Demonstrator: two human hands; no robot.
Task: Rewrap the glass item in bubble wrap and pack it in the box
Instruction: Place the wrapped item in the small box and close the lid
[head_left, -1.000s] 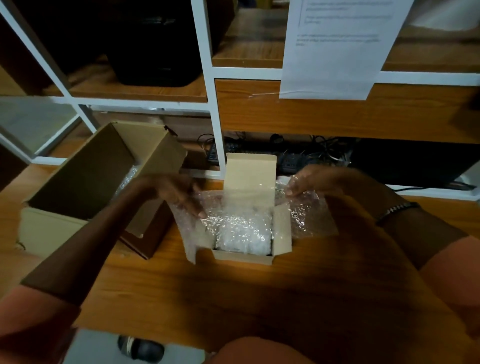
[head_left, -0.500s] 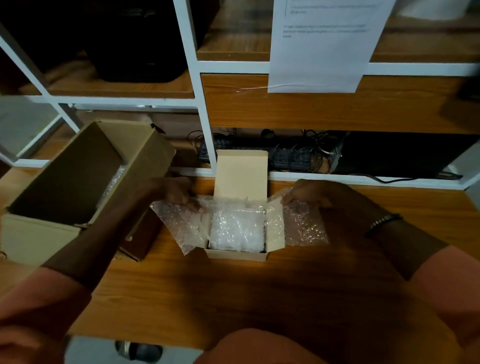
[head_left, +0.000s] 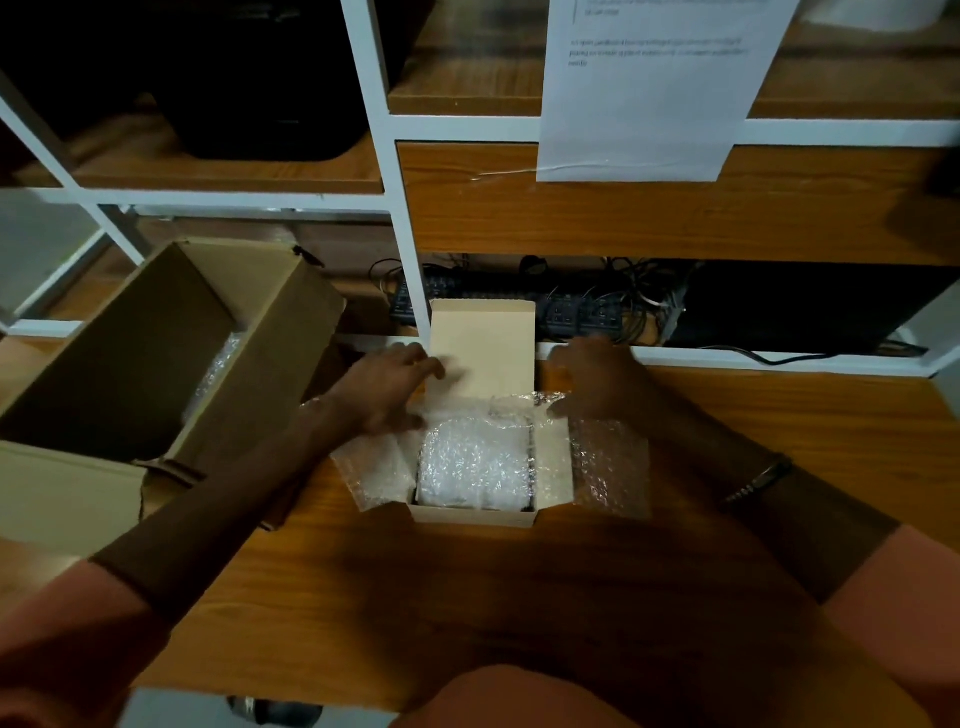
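Two hands at the far end of the small box (head_left: 472, 514) on the table (head_left: 363, 597). Wrapped glass item (head_left: 472, 467) sits inside the box, nearer us than both hands. Our left hand (head_left: 387, 387) has fingers spread loosely over the upright lid flap (head_left: 485, 338) and the bubble wrap (head_left: 608, 467) edge; we can't tell if it grips anything. Right hand (head_left: 597, 379) rests open beside the flap, thumb on the wrap. Loose wrap spills over both box sides. Larger open carton (head_left: 156, 353) stands left, well apart.
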